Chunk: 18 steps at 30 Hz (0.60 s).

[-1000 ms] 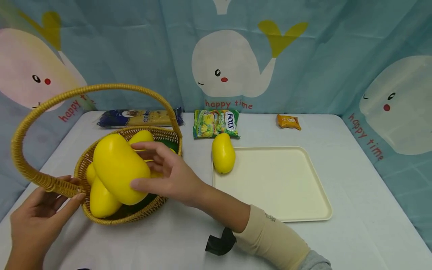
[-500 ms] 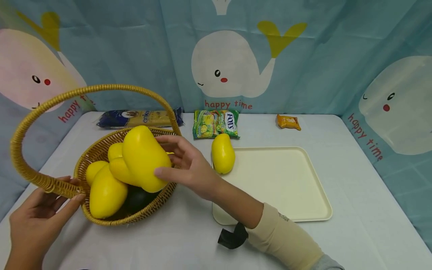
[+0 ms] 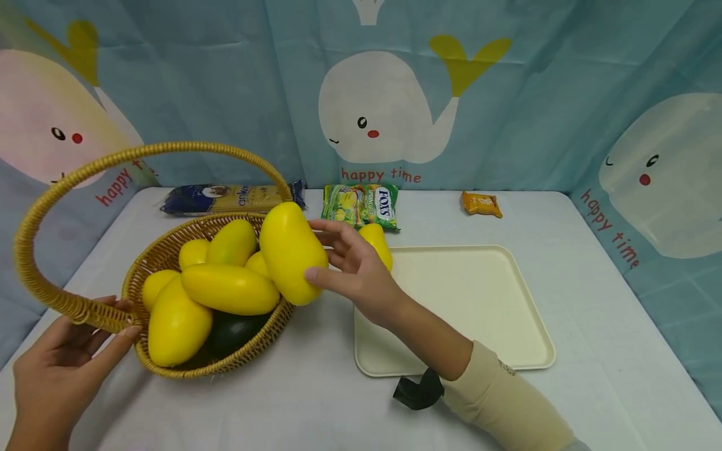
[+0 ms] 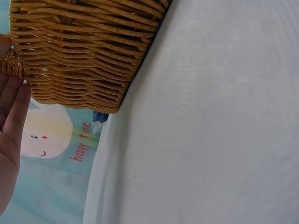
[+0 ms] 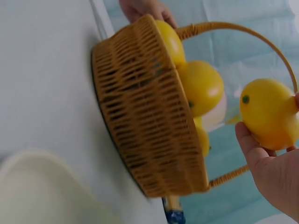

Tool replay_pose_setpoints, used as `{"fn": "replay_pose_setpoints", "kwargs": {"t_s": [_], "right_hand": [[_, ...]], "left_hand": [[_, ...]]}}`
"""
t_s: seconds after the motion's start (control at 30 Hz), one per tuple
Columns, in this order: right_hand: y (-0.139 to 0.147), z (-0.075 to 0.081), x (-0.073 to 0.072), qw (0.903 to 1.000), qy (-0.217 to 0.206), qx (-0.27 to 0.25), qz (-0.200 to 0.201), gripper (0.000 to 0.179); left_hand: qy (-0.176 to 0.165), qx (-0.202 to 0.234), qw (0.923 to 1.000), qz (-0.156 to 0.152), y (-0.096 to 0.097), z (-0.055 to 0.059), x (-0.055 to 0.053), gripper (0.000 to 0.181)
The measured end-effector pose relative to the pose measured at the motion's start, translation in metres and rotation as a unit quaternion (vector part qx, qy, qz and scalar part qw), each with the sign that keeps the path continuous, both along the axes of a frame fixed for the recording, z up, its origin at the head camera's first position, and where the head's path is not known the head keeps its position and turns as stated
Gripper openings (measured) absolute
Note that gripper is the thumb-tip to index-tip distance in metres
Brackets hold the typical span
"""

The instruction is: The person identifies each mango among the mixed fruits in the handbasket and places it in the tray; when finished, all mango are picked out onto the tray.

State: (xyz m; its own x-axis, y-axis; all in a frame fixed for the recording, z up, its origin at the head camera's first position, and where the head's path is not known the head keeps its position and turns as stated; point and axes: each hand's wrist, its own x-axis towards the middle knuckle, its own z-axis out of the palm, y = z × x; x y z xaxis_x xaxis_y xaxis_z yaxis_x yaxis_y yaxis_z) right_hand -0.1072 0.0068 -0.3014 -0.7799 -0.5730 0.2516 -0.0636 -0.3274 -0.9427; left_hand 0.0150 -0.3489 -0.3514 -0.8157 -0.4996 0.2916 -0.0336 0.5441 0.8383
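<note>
My right hand (image 3: 366, 275) grips a yellow mango (image 3: 293, 254) at the basket's right rim, raised above it in the right wrist view. The wicker basket (image 3: 271, 329) stands at the left, with several more yellow mangoes (image 3: 231, 288) heaped inside and a dark green fruit (image 3: 237, 332) partly hidden under them. At the basket's left end my left hand (image 3: 68, 363) holds the foot of the arched handle (image 3: 113, 316), thumb in front and fingers behind. Another mango (image 3: 376, 241) lies on the cream tray (image 3: 451, 307) at its back left corner, half covered by my right hand.
Behind the basket lies a pack of pasta (image 3: 225, 197). A green candy bag (image 3: 361, 203) is behind the tray, and a small orange packet (image 3: 481, 204) sits farther right. A printed whale curtain (image 3: 507, 125) closes off the back. A black strap (image 3: 418, 389) hangs by my right sleeve.
My right hand has carried its mango rightward from over the heap to the basket's right rim, uncovering the mangoes beneath. The left hand stays on the handle's foot.
</note>
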Motion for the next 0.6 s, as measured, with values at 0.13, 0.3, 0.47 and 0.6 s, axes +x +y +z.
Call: {"fn": "replay_pose_setpoints", "kwargs": {"t_s": [0.13,0.3,0.47,0.6], "right_hand": [[0.01,-0.002,-0.003,0.9999,-0.002,0.001,-0.015,0.059],[0.022,-0.006,-0.006,0.9993,-0.006,0.006,-0.036,0.06],[0.033,-0.011,-0.011,0.9977,-0.017,0.018,-0.064,0.061],[0.044,-0.014,-0.014,0.9957,-0.024,0.03,-0.085,0.06]], "left_hand": [[0.003,-0.004,1.0,-0.003,-0.001,0.0,0.0,0.057],[0.007,-0.002,1.0,-0.005,0.0,0.001,0.0,0.058],[0.009,-0.003,0.9999,-0.005,-0.001,0.001,0.0,0.057],[0.009,0.0,1.0,-0.004,-0.001,0.001,0.001,0.057]]}}
